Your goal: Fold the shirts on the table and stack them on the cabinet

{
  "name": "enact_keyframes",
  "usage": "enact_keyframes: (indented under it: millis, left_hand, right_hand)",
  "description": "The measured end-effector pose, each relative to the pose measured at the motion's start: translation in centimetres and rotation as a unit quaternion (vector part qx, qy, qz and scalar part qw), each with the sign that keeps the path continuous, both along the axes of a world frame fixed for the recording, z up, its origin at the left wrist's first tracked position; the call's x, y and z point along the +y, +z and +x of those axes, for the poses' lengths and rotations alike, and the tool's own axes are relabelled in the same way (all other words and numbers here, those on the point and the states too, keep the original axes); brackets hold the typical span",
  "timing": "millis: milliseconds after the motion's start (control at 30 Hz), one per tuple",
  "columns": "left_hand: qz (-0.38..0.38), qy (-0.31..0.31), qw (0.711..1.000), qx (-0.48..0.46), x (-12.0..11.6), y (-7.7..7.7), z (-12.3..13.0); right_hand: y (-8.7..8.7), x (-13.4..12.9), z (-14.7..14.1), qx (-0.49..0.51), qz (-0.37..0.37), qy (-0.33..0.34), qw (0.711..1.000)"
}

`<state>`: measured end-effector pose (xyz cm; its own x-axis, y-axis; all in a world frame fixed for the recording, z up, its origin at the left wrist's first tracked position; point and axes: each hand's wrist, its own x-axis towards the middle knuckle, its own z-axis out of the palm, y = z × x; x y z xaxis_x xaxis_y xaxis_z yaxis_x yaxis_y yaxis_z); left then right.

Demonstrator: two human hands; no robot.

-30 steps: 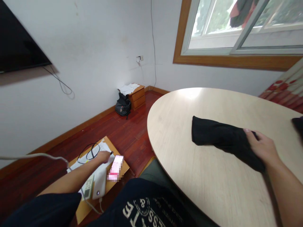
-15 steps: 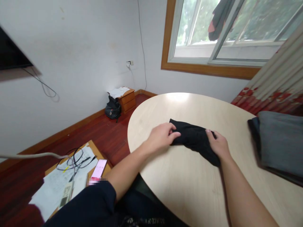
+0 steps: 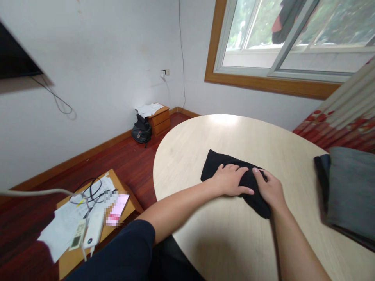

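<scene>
A black piece of folded fabric (image 3: 213,164), perhaps a garment, lies on the pale round table (image 3: 184,148). Spread across its middle is my left hand (image 3: 230,180), palm down with the fingers apart. My right hand (image 3: 272,189) grips the fabric's right end, thumb on top; the undersides of those fingers are hidden. The lower right corner of the cloth droops toward me beside my right wrist.
Folded grey and dark clothes (image 3: 351,191) are stacked at the table's right. To the left, a low wooden stand (image 3: 66,269) holds papers, cables, a remote (image 3: 78,234) and a phone (image 3: 119,207). A black bag (image 3: 141,134) sits by a small drawer cabinet (image 3: 161,121).
My left hand has moved right from the fabric's left end and now lies flat on its middle. My right hand keeps its hold at the right end. The view has shifted slightly.
</scene>
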<state>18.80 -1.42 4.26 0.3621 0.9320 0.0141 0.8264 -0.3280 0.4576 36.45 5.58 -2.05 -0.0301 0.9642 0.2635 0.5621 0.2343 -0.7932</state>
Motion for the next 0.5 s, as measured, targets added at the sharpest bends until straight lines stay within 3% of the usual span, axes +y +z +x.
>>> enact_keyframes:
  millis: [233,367,500]
  left_hand:
    - [0.005,-0.177,0.984,0.034,2.7,-1.1,-5.3]
    - [0.029,-0.182,0.983,0.019,5.9,-1.9,-8.5]
    - [0.086,-0.166,0.981,-0.047,7.1,-3.1,-10.2]
  right_hand:
    - [0.2,-0.5,0.8,0.063,-0.017,0.013,0.998]
    - [-0.5,-0.2,1.4,0.078,0.007,-0.022,0.997]
    - [-1.2,-0.1,1.4,0.047,0.028,0.021,0.998]
